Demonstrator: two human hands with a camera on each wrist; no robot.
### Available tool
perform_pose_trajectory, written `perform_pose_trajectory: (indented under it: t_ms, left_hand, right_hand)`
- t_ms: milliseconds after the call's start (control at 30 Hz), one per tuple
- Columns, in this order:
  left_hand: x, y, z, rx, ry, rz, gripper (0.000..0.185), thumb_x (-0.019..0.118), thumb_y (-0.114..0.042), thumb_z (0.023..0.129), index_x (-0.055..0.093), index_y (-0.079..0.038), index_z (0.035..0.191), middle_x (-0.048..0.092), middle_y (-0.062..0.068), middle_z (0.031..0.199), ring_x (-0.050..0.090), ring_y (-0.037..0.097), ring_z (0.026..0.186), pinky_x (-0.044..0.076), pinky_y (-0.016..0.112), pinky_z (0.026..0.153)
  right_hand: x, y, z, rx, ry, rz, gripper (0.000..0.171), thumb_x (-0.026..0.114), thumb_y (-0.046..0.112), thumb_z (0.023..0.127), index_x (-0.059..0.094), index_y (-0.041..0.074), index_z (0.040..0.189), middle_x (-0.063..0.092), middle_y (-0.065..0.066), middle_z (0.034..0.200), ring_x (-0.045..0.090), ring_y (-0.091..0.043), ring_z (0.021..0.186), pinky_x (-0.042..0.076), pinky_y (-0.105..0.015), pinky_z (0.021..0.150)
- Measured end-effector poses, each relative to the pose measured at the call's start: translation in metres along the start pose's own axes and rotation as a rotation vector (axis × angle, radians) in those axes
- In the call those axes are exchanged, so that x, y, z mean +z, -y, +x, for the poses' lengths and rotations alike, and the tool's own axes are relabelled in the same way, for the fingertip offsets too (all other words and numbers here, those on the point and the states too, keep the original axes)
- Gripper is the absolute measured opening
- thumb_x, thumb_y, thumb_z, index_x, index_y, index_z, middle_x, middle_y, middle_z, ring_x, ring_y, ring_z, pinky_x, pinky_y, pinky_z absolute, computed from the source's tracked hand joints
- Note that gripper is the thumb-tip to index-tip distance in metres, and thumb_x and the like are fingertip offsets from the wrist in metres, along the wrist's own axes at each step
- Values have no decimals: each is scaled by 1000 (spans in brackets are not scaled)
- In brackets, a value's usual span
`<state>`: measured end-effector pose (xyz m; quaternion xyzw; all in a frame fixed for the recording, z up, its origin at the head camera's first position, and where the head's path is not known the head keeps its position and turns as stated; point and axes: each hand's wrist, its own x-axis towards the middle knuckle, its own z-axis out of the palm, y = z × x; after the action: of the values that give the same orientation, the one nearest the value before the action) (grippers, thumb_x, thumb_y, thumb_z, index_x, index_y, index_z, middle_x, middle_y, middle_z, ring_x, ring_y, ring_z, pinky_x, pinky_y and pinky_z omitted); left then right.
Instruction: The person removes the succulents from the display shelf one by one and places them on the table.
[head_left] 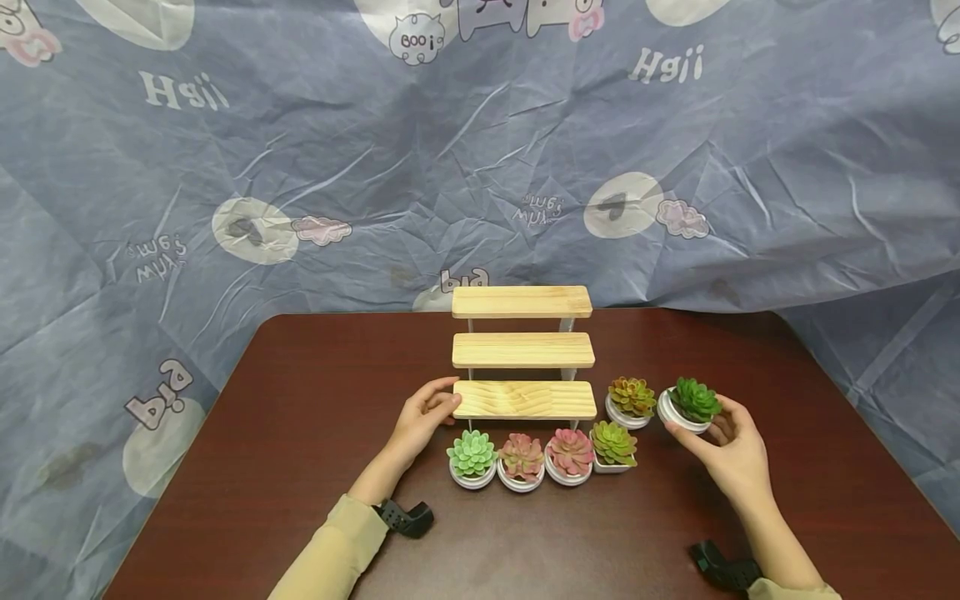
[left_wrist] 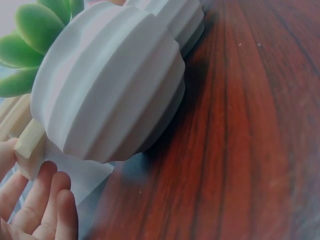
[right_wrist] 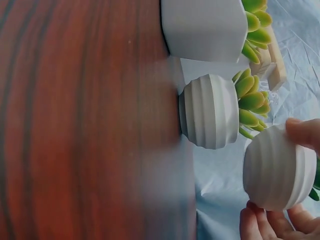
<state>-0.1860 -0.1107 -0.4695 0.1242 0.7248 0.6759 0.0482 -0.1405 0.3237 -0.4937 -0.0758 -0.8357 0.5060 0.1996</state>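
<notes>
A three-tier wooden display stand [head_left: 523, 400] stands mid-table. At the left end of its lowest board, my left hand [head_left: 422, 422] pinches the wood; the left wrist view shows the thumb above and fingers below the board end [left_wrist: 31, 150]. My right hand [head_left: 733, 450] grips a white ribbed pot [right_wrist: 272, 170] holding a dark green succulent [head_left: 696, 400], raised off the table and slightly tilted. Left of it sits a potted orange-green succulent [head_left: 632, 400]. In front of the stand are a pale green succulent [head_left: 472, 454], two pink ones [head_left: 521, 457] and a yellow-green one [head_left: 613, 443].
The dark red-brown table [head_left: 322, 375] carries everything. A grey-blue printed cloth [head_left: 420, 167] hangs behind its far edge. The front row of pots stands close together between the stand and the person. A black wrist strap [head_left: 405, 518] is on each arm.
</notes>
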Motion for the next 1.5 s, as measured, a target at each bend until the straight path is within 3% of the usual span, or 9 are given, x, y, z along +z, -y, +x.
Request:
perform_pose_trajectory:
  t_ms: [267, 400, 567, 933, 1000, 1100, 1200, 1300, 1500]
  left_hand:
    - [0, 0, 1, 5, 5, -3, 44, 58, -16, 95, 48, 1, 134, 66, 14, 101, 61, 14, 82, 52, 46, 79]
    - [0, 0, 2, -2, 4, -1, 44, 59, -17, 95, 49, 0, 134, 66, 13, 101, 61, 15, 81, 52, 45, 79]
    - [0, 0, 2, -3, 4, 0, 44, 59, -17, 95, 48, 0, 134, 66, 13, 102, 61, 15, 82, 52, 45, 80]
    - [1, -1, 2, 5, 9, -1, 45, 59, -17, 95, 47, 1, 135, 65, 14, 102, 61, 14, 80, 52, 48, 80]
    - [1, -1, 2, 4, 9, 0, 45, 59, -17, 95, 47, 1, 135, 65, 14, 102, 61, 14, 80, 52, 48, 80]
    - [1, -1, 2, 1, 6, 2, 45, 59, -17, 95, 47, 1, 135, 66, 12, 101, 61, 14, 80, 52, 46, 79]
    - [1, 0, 1, -4, 5, 3, 45, 58, -17, 95, 47, 1, 134, 66, 11, 100, 61, 14, 81, 53, 43, 79]
    - [1, 0, 1, -10, 3, 0, 44, 58, -17, 95, 48, 1, 134, 66, 10, 100, 61, 14, 83, 53, 42, 79]
    - [1, 0, -1, -23, -11, -4, 41, 59, -17, 95, 51, -5, 133, 67, 10, 100, 61, 14, 84, 52, 44, 80]
  right_hand:
    - [-3, 0, 0, 70, 65, -90, 79, 82, 27, 74, 37, 2, 134, 53, -6, 115, 50, 12, 92, 44, -4, 70]
    - [-3, 15, -4, 121, 88, -92, 79, 81, 26, 75, 35, -2, 132, 52, -15, 117, 47, 17, 86, 44, -4, 67]
    - [-3, 30, -9, 133, 109, -95, 76, 80, 20, 76, 35, -5, 131, 52, -17, 116, 45, 21, 80, 44, -4, 66]
    - [-3, 27, -12, 146, 180, -120, 81, 79, 24, 78, 31, -5, 137, 47, -26, 126, 38, 22, 83, 41, -3, 66]
    - [-3, 27, -12, 152, 190, -129, 82, 79, 25, 78, 30, -5, 137, 46, -25, 127, 44, 15, 87, 41, -2, 67]
    - [-4, 28, -11, 153, 213, -141, 83, 77, 26, 79, 28, -6, 138, 45, -27, 128, 57, -12, 102, 38, -1, 67]
    - [-4, 29, -11, 150, 254, -149, 86, 76, 27, 81, 24, -8, 140, 42, -30, 129, 48, -43, 116, 35, 0, 67]
    - [-5, 31, -11, 154, 291, -151, 88, 75, 28, 82, 21, -9, 141, 40, -33, 129, 43, -49, 118, 34, -1, 67]
    - [-4, 33, -11, 148, 319, -147, 87, 74, 27, 83, 21, -10, 141, 41, -34, 128, 44, -49, 118, 38, -3, 67]
